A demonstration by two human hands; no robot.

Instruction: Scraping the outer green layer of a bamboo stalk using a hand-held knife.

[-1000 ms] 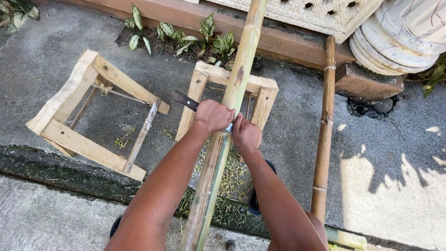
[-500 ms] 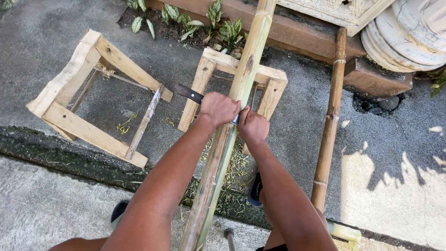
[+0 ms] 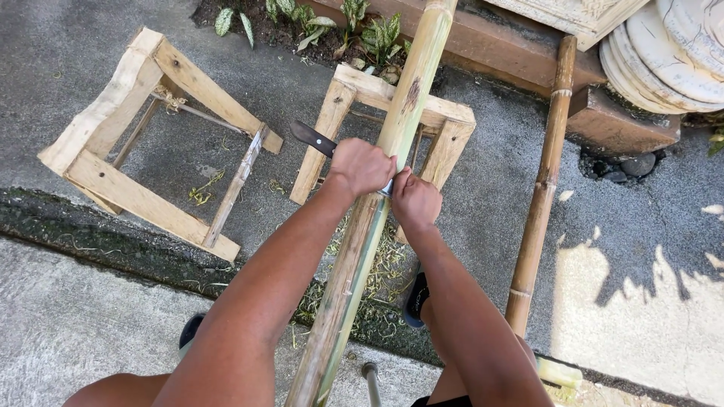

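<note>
Both hands, the left hand (image 3: 362, 166) and right hand (image 3: 415, 202), gripped a knife (image 3: 313, 139) laid across the green bamboo pole (image 3: 392, 143) resting on the wooden stand (image 3: 452, 128), mid-scraping; the next stroke likely needed steady, even pressure along the culm.

A long green-tan bamboo pole (image 3: 377, 196) is seen running from the near edge to the far edge, laid across a wooden stool frame (image 3: 445, 128). The pole is gripped from the left by the left hand (image 3: 362, 166) and from the right by the right hand (image 3: 415, 200), the two hands closed just beside each other. A dark knife handle (image 3: 311, 137) is shown projecting to the left of the left hand. A second wooden frame (image 3: 136, 196) is tipped on the concrete at the left. A brown bamboo pole (image 3: 539, 188) lies to the right. Bamboo shavings (image 3: 381, 271) are scattered beneath the hands.
</note>
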